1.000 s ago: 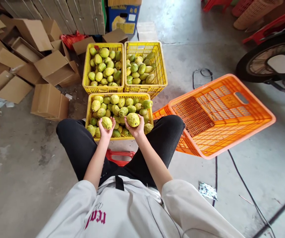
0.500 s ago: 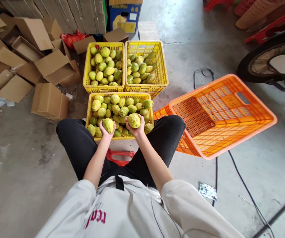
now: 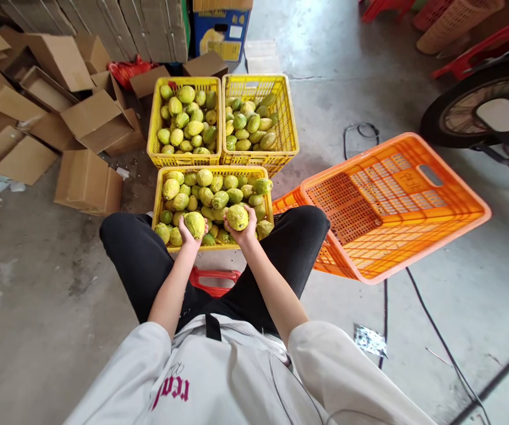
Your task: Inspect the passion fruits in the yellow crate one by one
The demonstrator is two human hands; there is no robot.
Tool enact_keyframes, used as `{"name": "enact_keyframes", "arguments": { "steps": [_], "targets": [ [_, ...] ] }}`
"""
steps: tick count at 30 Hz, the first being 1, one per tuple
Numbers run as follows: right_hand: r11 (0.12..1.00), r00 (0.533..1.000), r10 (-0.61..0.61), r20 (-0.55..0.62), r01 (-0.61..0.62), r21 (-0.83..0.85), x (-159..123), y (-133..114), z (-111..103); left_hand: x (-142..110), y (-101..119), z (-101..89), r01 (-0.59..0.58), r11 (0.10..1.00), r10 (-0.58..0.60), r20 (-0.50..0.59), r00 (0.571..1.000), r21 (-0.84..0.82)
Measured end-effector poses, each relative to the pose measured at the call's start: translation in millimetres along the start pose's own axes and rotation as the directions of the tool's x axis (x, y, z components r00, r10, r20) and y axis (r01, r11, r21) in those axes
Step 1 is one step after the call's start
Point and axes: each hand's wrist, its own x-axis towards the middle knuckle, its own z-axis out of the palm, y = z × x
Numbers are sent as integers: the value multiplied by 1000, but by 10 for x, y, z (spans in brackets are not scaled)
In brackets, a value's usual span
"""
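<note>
My left hand [image 3: 188, 235] is wrapped round a yellow-green papaya [image 3: 195, 224], cupping it from below and the left. Close beside it, my right hand [image 3: 249, 232] grips another papaya [image 3: 237, 217], yellower, with its blunt end facing up. Both fruits are held over the near part of a yellow crate [image 3: 212, 170] full of green and yellow papayas, between my knees. Behind it stand two more yellow crates, the left one [image 3: 183, 159] well filled and the right one [image 3: 261, 156] holding fewer papayas.
To the right, an orange crate [image 3: 409, 236] leans tilted beside my knee. Cardboard boxes [image 3: 88, 180] are heaped at the left. A blue carton [image 3: 220, 35] stands at the back. A wheel [image 3: 462, 115] is at the right, and black cables [image 3: 438, 330] cross the floor.
The papaya in my left hand has turned slightly and now tilts more to the right. My right hand keeps its papaya nearly still. The whole view has shifted a little.
</note>
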Motion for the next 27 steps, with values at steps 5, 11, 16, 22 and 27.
{"name": "enact_keyframes", "arguments": {
  "steps": [5,11,16,22,27],
  "targets": [
    [998,999,37,-14,-37,47,-24,41,-8,76,-16,-31,36,999,-35,-18,999,21],
    [997,983,-14,183,-1,81,-138,37,9,78,-4,-44,25,999,-23,83,996,-28],
    [992,944,48,326,-84,97,-303,-61,103,-157,121,-11,-32,997,59,376,925,-77],
    [963,950,77,302,-150,226,-301,23,96,-231,218,16,29,998,-50,430,901,55],
    [946,982,190,-13,-180,269,-213,131,-188,-27,128,-9,201,971,-219,149,964,127]
  ]
}}
